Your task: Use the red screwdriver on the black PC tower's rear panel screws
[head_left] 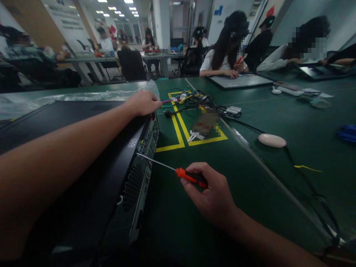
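- My right hand (214,193) grasps a red-and-black screwdriver (180,172) by its handle; the thin shaft points left from it, its tip at the rear edge of a black computer case (111,167). I cannot tell whether it meets a screw.
- The case lies left of that hand, on the green tabletop (233,163).
- My left hand (144,103) rests over the case's far rear corner, fingers curled; I cannot tell if they grip.
- I judge the case heavy, stiff and smooth, best steadied at its corners; the screwdriver looks light, best held by its handle.
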`<action>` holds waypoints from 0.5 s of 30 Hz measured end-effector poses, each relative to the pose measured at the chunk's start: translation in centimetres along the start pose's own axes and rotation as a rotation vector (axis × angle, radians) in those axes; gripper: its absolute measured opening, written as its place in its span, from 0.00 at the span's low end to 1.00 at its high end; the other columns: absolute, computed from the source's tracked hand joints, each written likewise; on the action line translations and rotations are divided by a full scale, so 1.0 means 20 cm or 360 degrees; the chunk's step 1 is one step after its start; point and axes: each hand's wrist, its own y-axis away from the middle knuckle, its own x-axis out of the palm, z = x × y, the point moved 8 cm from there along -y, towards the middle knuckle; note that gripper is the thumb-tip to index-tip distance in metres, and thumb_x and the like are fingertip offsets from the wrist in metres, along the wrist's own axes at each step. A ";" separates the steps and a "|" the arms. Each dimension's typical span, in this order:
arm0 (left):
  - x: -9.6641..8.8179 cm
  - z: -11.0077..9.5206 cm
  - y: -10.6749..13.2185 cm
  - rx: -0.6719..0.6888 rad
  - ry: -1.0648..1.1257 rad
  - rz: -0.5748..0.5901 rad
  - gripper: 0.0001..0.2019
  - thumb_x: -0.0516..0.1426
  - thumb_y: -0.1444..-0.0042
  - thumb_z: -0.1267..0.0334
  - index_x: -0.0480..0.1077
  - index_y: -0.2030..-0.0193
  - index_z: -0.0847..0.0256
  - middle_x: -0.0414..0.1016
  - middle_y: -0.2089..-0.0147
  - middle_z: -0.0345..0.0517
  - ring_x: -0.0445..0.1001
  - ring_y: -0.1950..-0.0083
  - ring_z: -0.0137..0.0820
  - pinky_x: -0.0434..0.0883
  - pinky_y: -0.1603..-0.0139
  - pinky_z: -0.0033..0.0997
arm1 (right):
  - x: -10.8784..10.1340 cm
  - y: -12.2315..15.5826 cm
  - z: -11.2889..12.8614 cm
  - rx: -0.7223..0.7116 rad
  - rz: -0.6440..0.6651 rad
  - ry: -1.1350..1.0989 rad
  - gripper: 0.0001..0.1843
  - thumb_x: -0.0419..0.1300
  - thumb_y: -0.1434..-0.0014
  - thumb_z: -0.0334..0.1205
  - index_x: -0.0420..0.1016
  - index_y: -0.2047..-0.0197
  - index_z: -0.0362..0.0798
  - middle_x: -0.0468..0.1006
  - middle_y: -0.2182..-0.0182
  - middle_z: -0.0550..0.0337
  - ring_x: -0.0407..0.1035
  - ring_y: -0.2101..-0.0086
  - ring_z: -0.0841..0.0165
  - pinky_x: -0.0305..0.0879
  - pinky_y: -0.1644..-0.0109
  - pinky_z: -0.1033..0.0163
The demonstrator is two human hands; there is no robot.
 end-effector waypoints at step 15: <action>0.00 0.00 0.00 0.0026 -0.0019 -0.0019 0.25 0.50 0.42 0.48 0.84 0.56 0.58 0.80 0.59 0.57 0.77 0.53 0.48 0.71 0.51 0.43 | 0.00 0.00 0.01 -0.0018 -0.0015 -0.0026 0.07 0.65 0.38 0.31 0.74 0.56 0.48 0.81 0.64 0.60 0.76 0.67 0.69 0.72 0.64 0.64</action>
